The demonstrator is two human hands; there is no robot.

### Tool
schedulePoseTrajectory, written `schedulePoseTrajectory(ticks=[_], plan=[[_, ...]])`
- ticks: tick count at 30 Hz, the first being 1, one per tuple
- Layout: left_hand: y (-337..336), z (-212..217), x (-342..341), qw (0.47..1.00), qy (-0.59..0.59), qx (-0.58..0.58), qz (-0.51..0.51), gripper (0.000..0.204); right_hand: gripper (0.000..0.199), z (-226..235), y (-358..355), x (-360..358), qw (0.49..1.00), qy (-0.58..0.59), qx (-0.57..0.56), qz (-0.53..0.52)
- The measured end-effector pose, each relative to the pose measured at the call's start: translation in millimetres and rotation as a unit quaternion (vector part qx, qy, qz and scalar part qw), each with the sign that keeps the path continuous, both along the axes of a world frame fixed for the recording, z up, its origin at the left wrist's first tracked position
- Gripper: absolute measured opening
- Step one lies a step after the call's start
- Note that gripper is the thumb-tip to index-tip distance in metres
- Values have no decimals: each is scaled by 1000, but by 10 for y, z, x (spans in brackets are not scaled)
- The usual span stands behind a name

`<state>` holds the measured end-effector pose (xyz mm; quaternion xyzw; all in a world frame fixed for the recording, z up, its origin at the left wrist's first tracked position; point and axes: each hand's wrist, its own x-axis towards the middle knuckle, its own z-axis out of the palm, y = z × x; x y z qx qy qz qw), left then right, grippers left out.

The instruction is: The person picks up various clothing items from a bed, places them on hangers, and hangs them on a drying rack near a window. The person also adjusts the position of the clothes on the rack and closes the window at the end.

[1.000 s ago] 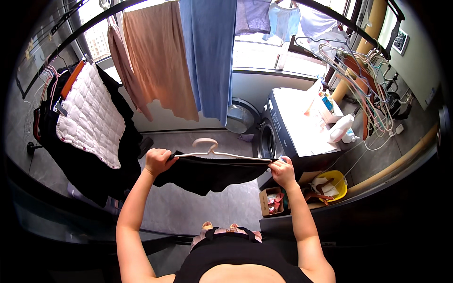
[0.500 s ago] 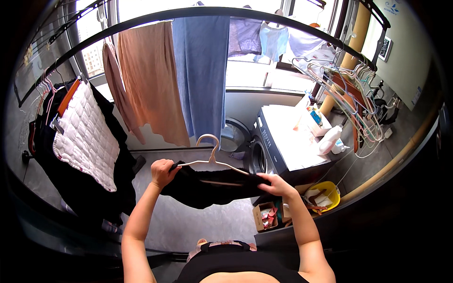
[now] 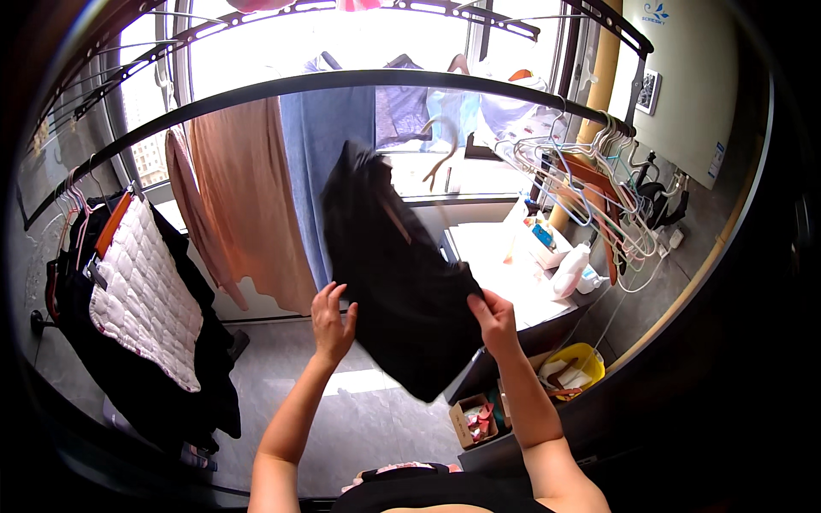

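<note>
A black garment hangs tilted in front of me on a pale hanger. The hanger's hook points up just below the black rail, blurred and apart from it. My right hand pinches the garment at its lower right corner, thumb on top; the hanger's end there is hidden by cloth. Beside the garment's lower left edge is my left hand, its fingers apart and nothing in them.
A black rail crosses above, carrying a brown cloth, a blue cloth, a white quilted piece at left and several bare hangers at right. Behind stands a white-topped washing machine; a yellow basin sits low right.
The garment has risen and swung from level to steeply tilted, its left end up. My left hand has let go of that end. My right hand keeps its grip. The view has shifted too.
</note>
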<state>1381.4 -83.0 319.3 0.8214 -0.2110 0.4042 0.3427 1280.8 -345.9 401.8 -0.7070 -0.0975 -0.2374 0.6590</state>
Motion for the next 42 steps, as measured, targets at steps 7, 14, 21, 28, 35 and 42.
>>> schedulePoseTrajectory(ticks=[7, 14, 21, 28, 35, 42], plan=[[-49, -124, -204, 999, 22, -21, -12, 39, 24, 632, 172, 610, 986, -119, 76, -93], [-44, -165, -421, 998, 36, -45, 16, 33, 21, 721, -118, 870, 976, -94, 115, -156], [-364, -144, -551, 997, 67, -29, -14, 31, 20, 664, -741, 754, 966, -85, 139, -202], [-763, -149, -565, 995, 67, -24, -71, 30, 24, 650, -1242, 609, 940, -99, -3, -326], [-776, -185, -580, 993, 77, -40, -82, 28, 25, 563, -1702, 830, 895, -176, -5, -409], [-400, -360, -585, 993, 95, -50, -40, 27, 53, 252, -321, 383, 767, -309, -244, -507]])
